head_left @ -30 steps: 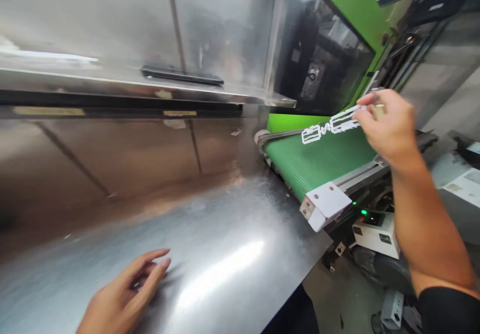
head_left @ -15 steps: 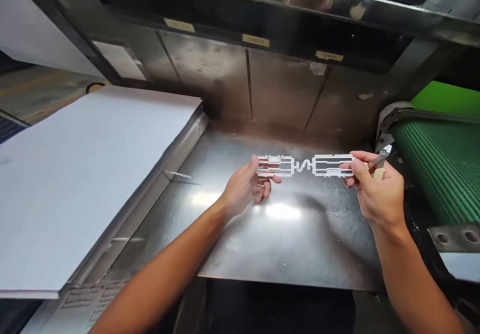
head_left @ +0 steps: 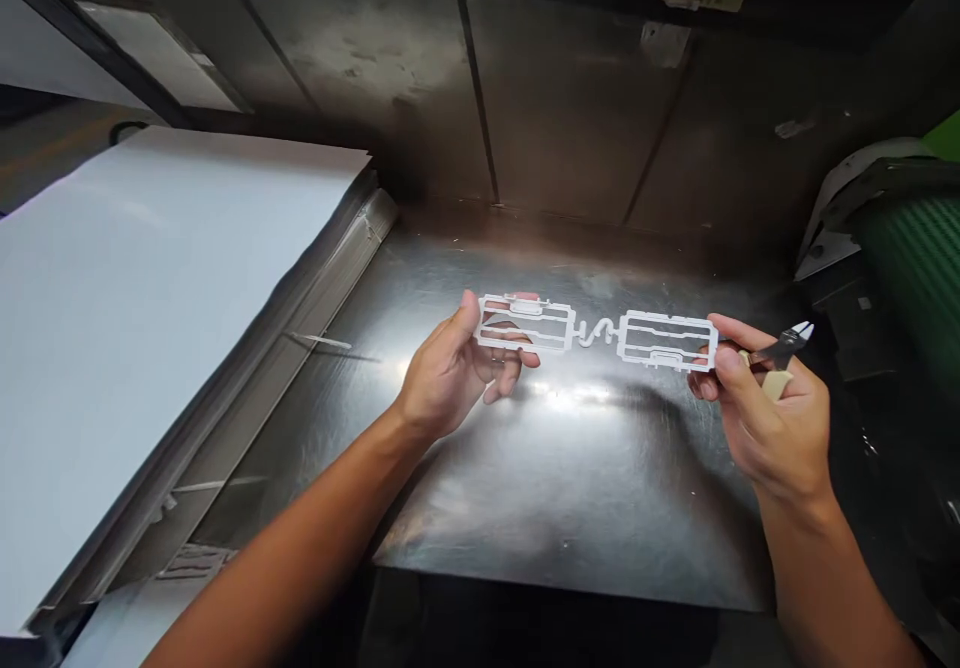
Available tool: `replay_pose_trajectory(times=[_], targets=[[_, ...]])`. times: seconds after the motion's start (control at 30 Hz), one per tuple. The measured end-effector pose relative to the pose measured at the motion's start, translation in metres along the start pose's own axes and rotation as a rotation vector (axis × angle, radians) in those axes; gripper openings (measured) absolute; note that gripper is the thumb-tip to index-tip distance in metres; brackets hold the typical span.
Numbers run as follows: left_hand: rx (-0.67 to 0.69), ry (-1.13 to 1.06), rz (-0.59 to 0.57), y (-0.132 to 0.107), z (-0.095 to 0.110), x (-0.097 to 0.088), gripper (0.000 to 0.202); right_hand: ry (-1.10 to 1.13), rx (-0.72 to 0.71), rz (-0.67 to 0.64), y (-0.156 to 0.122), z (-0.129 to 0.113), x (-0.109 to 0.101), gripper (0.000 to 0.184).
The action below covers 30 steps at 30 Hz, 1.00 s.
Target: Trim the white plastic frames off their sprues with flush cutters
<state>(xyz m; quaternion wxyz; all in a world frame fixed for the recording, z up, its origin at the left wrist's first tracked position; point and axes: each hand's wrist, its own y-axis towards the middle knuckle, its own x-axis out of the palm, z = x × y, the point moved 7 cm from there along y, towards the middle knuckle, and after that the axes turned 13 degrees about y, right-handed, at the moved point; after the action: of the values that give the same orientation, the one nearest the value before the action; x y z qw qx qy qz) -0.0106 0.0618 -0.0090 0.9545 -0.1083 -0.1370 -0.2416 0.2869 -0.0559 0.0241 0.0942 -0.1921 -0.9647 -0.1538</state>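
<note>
A white plastic molded part point(head_left: 630, 316) spans both my hands above the metal table: two slim rectangular frames joined by a wavy S-shaped runner point(head_left: 596, 333). My left hand point(head_left: 442, 368) pinches the outer end of the left frame, its other fingers curled behind and below. At the far end of the right frame, my right hand point(head_left: 772, 418) grips between thumb and index finger. Tucked in that same hand is a pair of side cutters point(head_left: 787, 346), jaws pointing up and right, with a cream handle showing; the rest of the tool is hidden by the palm.
The shiny metal tabletop point(head_left: 570, 508) lies beneath my hands. Large white sheets point(head_left: 150, 298) are stacked at the left, with thin white strips point(head_left: 319, 341) sticking out from the side. A green conveyor belt point(head_left: 919, 248) runs at the right. A metal panel wall point(head_left: 570, 128) stands behind.
My view has tilted down and come closer. The white part appears larger, and its frames are turned slightly more toward me. Both hands keep their hold.
</note>
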Motion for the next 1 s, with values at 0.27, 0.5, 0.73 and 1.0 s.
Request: replay_pose_trajectory(times=[0.27, 0.5, 0.73, 1.0], targets=[[-0.01, -0.111, -0.155, 0.0, -0.005, 0.007, 0.083, -0.071, -0.053, 0.077, 0.0, 0.0, -0.007, 0.035], [0.015, -0.12, -0.286, -0.002, -0.007, 0.014, 0.084, -0.077, -0.123, 0.18, 0.002, -0.003, -0.007, 0.043], [0.024, -0.168, -0.347, -0.004, -0.01, 0.017, 0.078, -0.039, -0.121, 0.228, 0.002, -0.002, -0.007, 0.044], [0.017, -0.165, -0.356, -0.005, -0.009, 0.018, 0.082, -0.03, -0.153, 0.234, 0.002, -0.003, -0.006, 0.038]])
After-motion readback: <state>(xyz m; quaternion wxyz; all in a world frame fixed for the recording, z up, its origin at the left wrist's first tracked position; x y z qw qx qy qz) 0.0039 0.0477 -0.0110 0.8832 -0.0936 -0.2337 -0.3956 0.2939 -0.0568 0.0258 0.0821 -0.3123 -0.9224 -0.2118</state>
